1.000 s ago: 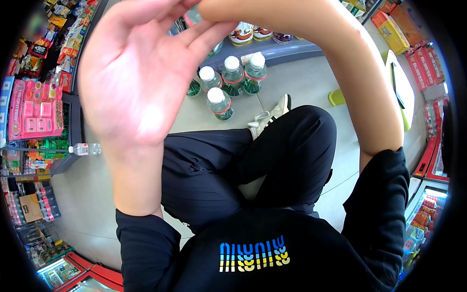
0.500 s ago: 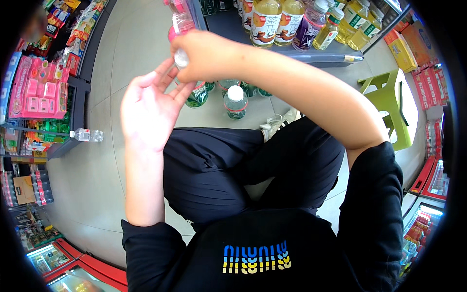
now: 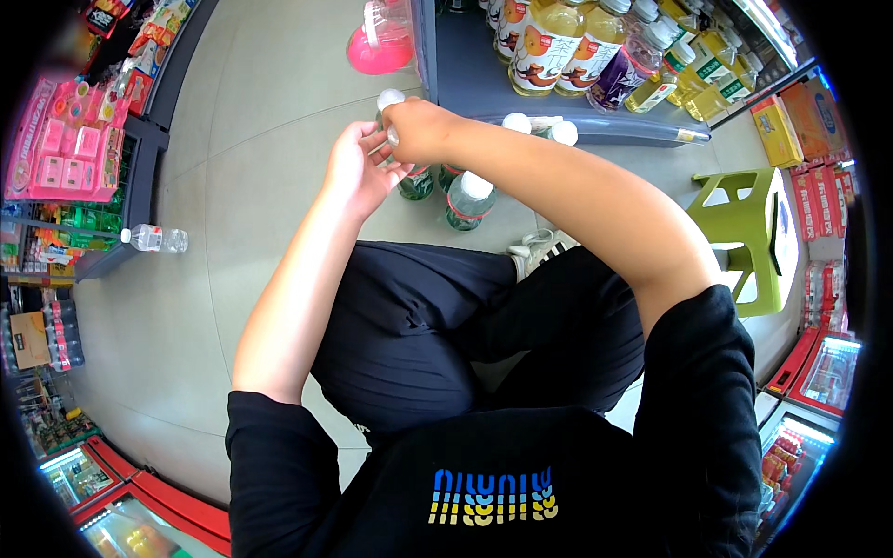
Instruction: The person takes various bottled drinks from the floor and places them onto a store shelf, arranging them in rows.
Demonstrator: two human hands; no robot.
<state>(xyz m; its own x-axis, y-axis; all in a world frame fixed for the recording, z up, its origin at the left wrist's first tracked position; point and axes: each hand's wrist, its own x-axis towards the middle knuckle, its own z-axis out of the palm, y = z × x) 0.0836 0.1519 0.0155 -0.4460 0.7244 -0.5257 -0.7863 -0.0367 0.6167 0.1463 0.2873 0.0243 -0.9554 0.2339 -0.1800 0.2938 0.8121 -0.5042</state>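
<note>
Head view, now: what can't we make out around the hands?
All head view:
- What right hand grips near left hand, if anything: hidden by overlapping fingers.
- Bodies of two white-capped bottles: mostly hidden by right forearm.
- Pink-based container's top: cut off by upper edge.

A person [image 3: 474, 325] in a black shirt [image 3: 595, 474] sits cross-legged on a shop's tiled floor [image 3: 177, 363], left hand [image 3: 363, 174] and right hand [image 3: 419, 130] together beside white-capped green bottles [image 3: 468, 205], what lies between them partly hidden. Beyond stands a low grey shelf [image 3: 470, 82] crowded with bottled drinks [image 3: 542, 48]; a green plastic stool [image 3: 758, 221] is at right, a clear bottle [image 3: 158, 239] on its side at left.
</note>
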